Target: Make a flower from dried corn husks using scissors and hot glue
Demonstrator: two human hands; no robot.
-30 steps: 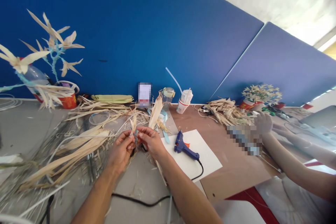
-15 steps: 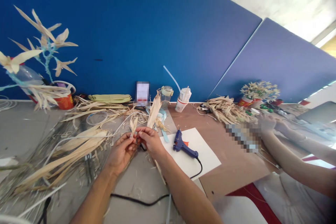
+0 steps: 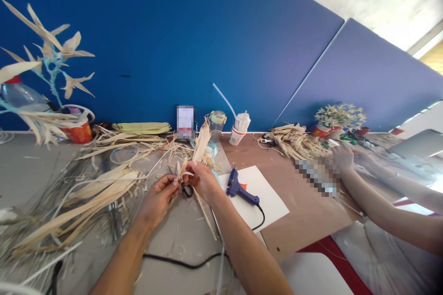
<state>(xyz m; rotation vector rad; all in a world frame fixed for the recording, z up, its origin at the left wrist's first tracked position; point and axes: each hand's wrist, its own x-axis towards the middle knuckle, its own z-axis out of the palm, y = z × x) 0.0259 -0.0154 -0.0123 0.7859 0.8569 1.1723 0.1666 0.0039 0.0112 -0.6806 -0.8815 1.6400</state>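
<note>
Between my hands is a small pale corn-husk flower (image 3: 180,171) with its petals pointing up and outward. The thumb and fingers of my left hand (image 3: 159,197) pinch it near its base. My right hand (image 3: 205,181) has its fingers curled at the flower's right side, closed on one of the petals. Its fingertips are partly hidden behind the husk. Just behind my hands a large dry corn husk (image 3: 201,144) stands upright. A blue glue gun (image 3: 238,188) lies to the right of my right hand, on a white sheet (image 3: 277,209).
Loose husk strips (image 3: 93,193) and thin wires cover the table's left side. Husk flowers on a blue stem (image 3: 53,73) rise by a red paper cup (image 3: 79,132). A phone (image 3: 185,122), jar (image 3: 217,124) and cup (image 3: 237,134) line the blue partition. Another person's hands (image 3: 341,159) work at right.
The petals of the husk flower have spread apart, one now leaning right toward my right hand. My right hand has turned and shifted slightly right. The camera view has moved a little.
</note>
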